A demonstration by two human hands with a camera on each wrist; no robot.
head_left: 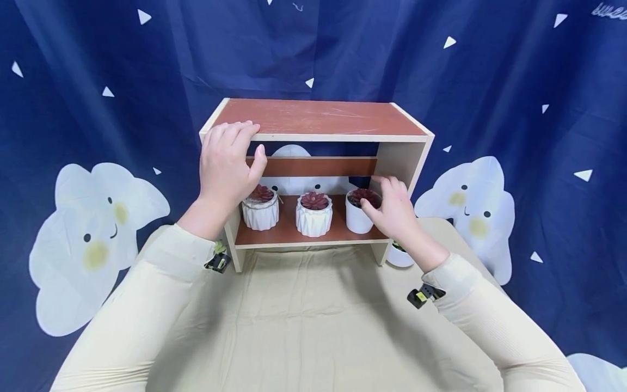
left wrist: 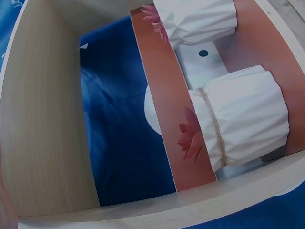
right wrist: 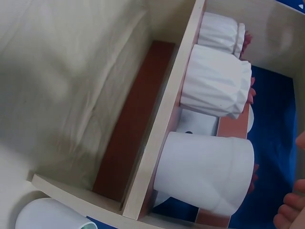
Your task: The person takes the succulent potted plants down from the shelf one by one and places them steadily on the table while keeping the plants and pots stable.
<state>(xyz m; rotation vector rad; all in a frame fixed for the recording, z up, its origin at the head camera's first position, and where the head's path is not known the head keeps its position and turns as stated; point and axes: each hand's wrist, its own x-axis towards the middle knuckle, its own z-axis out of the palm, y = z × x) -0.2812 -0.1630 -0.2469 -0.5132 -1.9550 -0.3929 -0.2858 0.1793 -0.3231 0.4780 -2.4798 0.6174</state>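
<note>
My left hand [head_left: 227, 158] rests on the top left corner of a small brown-topped shelf [head_left: 313, 117], fingers laid over the upper edge and thumb held out. My right hand [head_left: 392, 207] is beside the smooth white pot [head_left: 360, 218] at the shelf's right end, fingers loosely spread; the right wrist view shows a gap between fingers and pot. In the middle stands a white faceted pot [head_left: 313, 222] with a red succulent [head_left: 314, 201]. At the left end is a white ribbed pot [head_left: 261, 215], tied with twine [left wrist: 215, 126], partly hidden by my left thumb.
Outside the shelf's right leg stands another white pot [head_left: 400, 257] with a green plant, partly behind my right forearm. Some green leaves [head_left: 220, 247] show by my left wrist. Beige cloth [head_left: 303, 326] covers the table; a blue curtain [head_left: 352, 49] hangs behind.
</note>
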